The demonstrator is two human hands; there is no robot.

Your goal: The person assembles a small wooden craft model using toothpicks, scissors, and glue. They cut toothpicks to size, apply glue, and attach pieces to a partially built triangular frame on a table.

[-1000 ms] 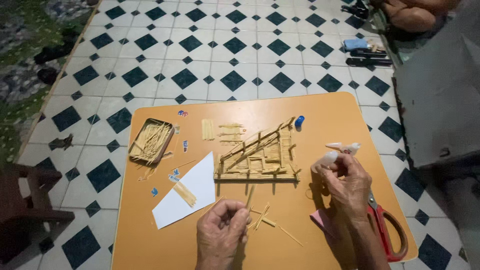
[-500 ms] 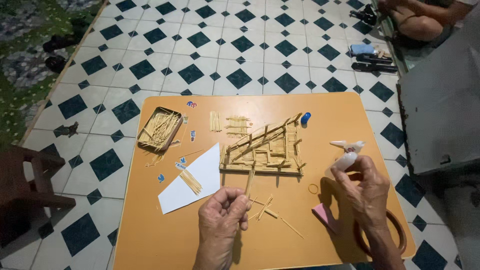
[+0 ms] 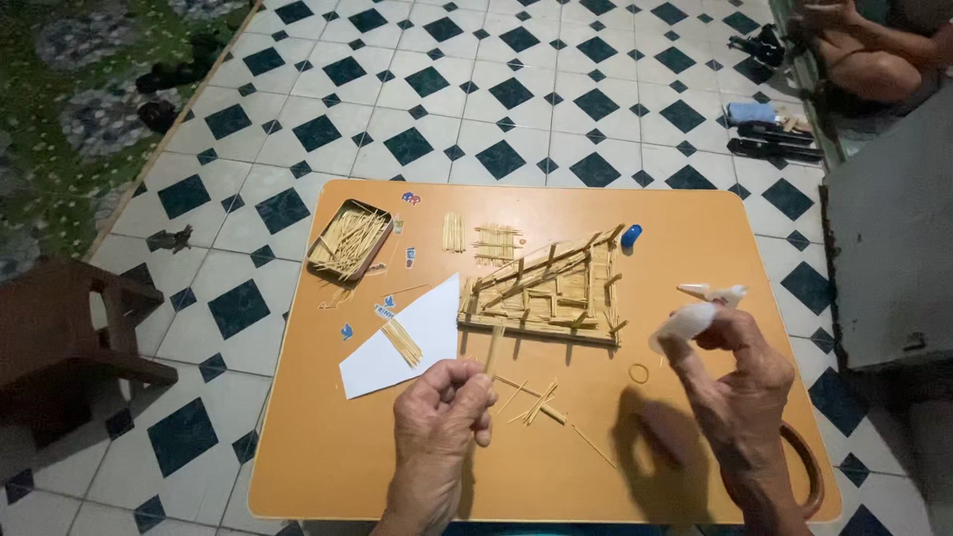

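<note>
So on my table (image 3: 328,467): stick frame (image 3: 541,288) sits center, tin of sticks (image 3: 349,239) upper left, paper sheet (image 3: 397,342) lower left of the frame, loose sticks (image 3: 536,402) just below it.

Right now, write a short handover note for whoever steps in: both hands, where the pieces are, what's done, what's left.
Left hand pinches one thin wooden stick, its tip near the stick frame.
Right hand holds a small white tube raised above the table.
Frame lies flat mid-table, partly built, with gaps between the slats.
Spare sticks: tray, white paper, loose ones before the left hand.
Held stick not yet placed.
</note>
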